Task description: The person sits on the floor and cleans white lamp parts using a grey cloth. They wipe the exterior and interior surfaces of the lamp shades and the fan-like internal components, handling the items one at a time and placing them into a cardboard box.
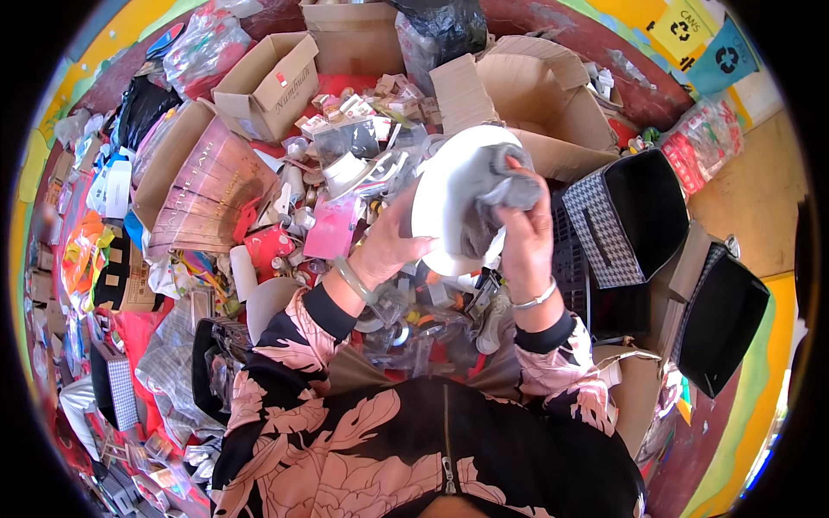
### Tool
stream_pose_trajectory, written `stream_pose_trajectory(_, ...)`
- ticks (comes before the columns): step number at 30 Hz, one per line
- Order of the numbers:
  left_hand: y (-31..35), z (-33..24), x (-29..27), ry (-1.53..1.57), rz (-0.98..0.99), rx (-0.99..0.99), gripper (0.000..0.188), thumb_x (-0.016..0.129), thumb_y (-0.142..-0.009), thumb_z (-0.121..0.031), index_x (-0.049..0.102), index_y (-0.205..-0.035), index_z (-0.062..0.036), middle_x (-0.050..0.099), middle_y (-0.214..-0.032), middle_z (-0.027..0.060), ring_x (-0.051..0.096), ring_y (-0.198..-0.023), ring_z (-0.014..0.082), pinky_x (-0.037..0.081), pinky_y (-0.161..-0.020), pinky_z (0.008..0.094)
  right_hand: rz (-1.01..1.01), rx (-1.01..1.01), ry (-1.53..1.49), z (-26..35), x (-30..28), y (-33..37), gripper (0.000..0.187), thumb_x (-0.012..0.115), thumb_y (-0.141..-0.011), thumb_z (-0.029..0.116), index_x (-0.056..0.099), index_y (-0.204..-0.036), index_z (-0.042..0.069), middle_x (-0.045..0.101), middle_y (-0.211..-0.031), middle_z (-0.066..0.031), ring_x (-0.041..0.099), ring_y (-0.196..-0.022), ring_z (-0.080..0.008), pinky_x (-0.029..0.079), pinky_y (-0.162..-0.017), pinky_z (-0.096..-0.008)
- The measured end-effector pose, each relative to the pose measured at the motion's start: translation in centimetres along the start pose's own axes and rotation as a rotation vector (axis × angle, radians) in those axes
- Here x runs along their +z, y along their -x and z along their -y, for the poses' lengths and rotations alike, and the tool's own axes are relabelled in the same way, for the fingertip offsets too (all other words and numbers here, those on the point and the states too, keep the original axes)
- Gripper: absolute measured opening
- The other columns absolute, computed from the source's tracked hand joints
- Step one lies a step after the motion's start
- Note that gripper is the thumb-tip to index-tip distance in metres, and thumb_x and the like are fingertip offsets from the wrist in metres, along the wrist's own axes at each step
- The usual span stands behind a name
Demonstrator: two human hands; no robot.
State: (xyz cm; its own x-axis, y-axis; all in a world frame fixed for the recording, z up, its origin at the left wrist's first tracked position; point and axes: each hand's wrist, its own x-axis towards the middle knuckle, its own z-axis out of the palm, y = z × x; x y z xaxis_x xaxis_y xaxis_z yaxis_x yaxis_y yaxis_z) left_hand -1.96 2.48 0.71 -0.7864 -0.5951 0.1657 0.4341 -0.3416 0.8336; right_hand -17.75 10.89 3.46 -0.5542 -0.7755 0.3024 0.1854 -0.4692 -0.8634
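A white rounded piece (436, 203), smooth and bowl-like, is held up in front of me; its exact kind I cannot make out. My left hand (389, 246) grips its left lower edge, the thumb lying over the rim. On the other side, my right hand (529, 242) pinches a crumpled grey cloth (516, 192) against the piece's face. Part of the cloth is blurred. Beneath both hands spreads a heap of mixed small items, among them a pink flat sheet (332, 226) and a white shoe-shaped thing (494, 324).
Open cardboard boxes (540, 95) stand at the back, with another box (275, 86) to their left. On the right are black bins with checked sides (602, 231). A black crate (220, 367) sits by my left arm. Plastic bags (205, 52) lie at the far left.
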Motion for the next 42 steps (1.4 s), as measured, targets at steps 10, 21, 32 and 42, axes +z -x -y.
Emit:
stream_pose_trajectory(10,0.7,-1.0,-2.0,0.191,-0.068,-0.032,0.061,0.061,-0.077,-0.014,0.037,-0.131,-0.0002,0.049,-0.123,0.0106,0.049,-0.112,0.0208,0.040,-0.095,0.0352,0.905,-0.331,0.845,2.4,1.5,-0.2,0.047,0.058,-0.052,-0.004,0.058,-0.098,0.005,0.060,-0.110,-0.0139,0.056,-0.105,-0.0304,0.036,-0.094,-0.0403)
stream_pose_trajectory(21,1.0,1.3,-1.5,0.048,-0.011,-0.135,0.056,0.062,-0.079,-0.018,0.042,-0.128,-0.0010,0.056,-0.112,0.0058,0.054,-0.100,0.0145,0.043,-0.087,0.0292,0.531,-0.549,1.002,2.3,-0.1,-1.2,0.039,0.055,-0.058,-0.002,0.057,-0.096,0.003,0.058,-0.111,-0.0168,0.056,-0.102,-0.0345,0.041,-0.092,-0.0415)
stream_pose_trajectory(32,0.3,0.2,-0.3,0.015,-0.320,0.168,0.059,0.060,-0.078,-0.015,0.038,-0.130,0.0007,0.050,-0.119,0.0090,0.048,-0.109,0.0182,0.038,-0.094,0.0325,0.370,-0.042,1.240,0.8,2.1,1.8,0.039,0.054,-0.070,0.004,0.047,-0.108,0.001,0.059,-0.087,-0.0258,0.057,-0.084,-0.0419,0.044,-0.079,-0.0455)
stream_pose_trajectory(42,0.0,-0.3,-1.8,0.193,-0.289,0.096,0.058,0.059,-0.077,-0.026,0.040,-0.127,-0.0022,0.050,-0.119,0.0088,0.050,-0.109,0.0212,0.040,-0.094,0.0364,0.594,-0.211,0.853,1.9,2.3,2.0,0.031,0.059,-0.065,-0.002,0.053,-0.095,0.004,0.060,-0.093,-0.0147,0.057,-0.088,-0.0374,0.045,-0.077,-0.0400)
